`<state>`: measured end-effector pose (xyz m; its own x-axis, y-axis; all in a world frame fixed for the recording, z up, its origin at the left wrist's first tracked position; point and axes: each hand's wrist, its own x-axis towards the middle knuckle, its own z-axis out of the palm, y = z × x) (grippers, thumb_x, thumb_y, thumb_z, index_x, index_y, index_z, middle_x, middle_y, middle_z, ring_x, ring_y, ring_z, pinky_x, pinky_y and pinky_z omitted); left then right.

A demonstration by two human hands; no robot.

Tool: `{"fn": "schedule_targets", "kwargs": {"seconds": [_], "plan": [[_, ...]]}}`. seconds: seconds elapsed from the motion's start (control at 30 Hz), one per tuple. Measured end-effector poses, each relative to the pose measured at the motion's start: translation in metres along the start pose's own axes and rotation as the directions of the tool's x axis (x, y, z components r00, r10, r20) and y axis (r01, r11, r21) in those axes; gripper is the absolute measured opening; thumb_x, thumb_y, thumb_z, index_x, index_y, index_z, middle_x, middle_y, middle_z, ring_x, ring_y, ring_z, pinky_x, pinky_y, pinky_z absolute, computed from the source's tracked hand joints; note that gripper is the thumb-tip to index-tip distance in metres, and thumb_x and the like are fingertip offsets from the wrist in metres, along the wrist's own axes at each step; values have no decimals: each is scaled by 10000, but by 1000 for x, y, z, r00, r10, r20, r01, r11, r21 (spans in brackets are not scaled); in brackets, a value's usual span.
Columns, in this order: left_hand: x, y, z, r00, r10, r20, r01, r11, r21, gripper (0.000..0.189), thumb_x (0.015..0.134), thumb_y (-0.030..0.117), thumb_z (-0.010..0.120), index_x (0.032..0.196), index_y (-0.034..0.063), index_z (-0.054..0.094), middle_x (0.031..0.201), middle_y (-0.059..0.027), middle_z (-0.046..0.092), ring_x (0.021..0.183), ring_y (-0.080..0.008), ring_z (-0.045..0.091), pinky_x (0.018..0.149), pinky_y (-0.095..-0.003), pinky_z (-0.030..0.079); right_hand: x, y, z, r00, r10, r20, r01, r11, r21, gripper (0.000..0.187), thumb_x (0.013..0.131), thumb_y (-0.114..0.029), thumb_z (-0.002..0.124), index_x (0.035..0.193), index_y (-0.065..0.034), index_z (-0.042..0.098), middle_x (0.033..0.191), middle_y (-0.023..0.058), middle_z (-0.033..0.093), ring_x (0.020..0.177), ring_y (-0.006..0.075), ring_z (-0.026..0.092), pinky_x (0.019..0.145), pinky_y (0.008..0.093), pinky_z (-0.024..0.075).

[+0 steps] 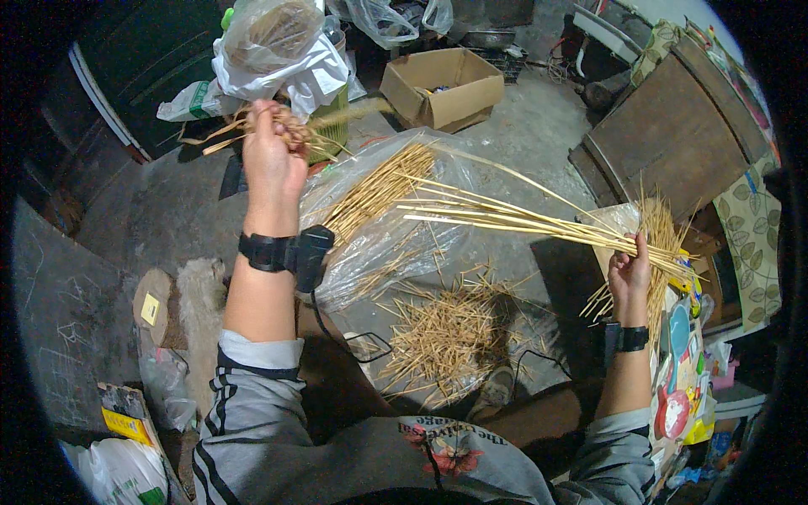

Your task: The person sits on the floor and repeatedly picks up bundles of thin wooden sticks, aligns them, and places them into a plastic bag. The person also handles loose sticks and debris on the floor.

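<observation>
My left hand [274,136] is raised at the upper left, its fingers closed around a tangled clump of straw [293,129]. Out to the right, my right hand [630,268] grips a loose bundle of long straw stalks [543,230] near one end; the stalks fan out toward the middle. Behind that hand stands more straw [659,233]. Between my arms, a neat row of cut stalks [385,183] lies on a clear plastic sheet [404,252]. Nearer to me, a messy heap of short straw pieces [442,334] covers the floor.
An open cardboard box [467,104] stands at the top. Left of it, plastic bags [284,57] sit on a green basket [334,126]. A wooden block [154,309] is at the left. Cluttered goods, with a red pan-shaped item [672,413], line the right side.
</observation>
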<state>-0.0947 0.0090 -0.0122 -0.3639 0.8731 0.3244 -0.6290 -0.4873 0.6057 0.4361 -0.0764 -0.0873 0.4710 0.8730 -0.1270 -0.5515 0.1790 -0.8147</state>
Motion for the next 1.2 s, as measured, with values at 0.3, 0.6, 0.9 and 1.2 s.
{"fn": "schedule_targets", "kwargs": {"seconds": [0.3,0.6,0.9,1.2], "plan": [[-65,-28,32,948,-13,319,-69,967,245,212,950,270,503,847,88,534,780,-4,497,687,-123,494,612,-276,421,5,-1,2,975,-217,38,217,976,16,286,952,-347,517,925,-73,594,766,28,595,495,90,456,439,208,366],[-142,-105,19,300,-696,652,-541,438,717,812,733,260,766,1374,35,322,1202,-195,528,1031,-319,579,859,-407,495,-2,-10,10,974,-195,113,179,974,137,266,970,-326,484,907,-85,578,736,18,573,498,87,428,438,216,348],[-112,-116,37,632,-682,367,643,726,242,246,905,148,599,1115,33,546,871,-36,616,703,-100,583,596,-227,465,-9,-4,13,989,-46,144,17,980,198,285,962,-313,500,921,-43,581,642,11,504,458,94,378,427,216,313],[-42,-85,-13,943,-323,-75,331,933,140,140,945,185,484,913,70,556,690,17,519,559,-73,394,530,-219,356,-6,-19,0,983,-106,148,66,966,251,261,970,-311,481,922,-72,576,744,29,568,494,103,420,442,224,344]]}}
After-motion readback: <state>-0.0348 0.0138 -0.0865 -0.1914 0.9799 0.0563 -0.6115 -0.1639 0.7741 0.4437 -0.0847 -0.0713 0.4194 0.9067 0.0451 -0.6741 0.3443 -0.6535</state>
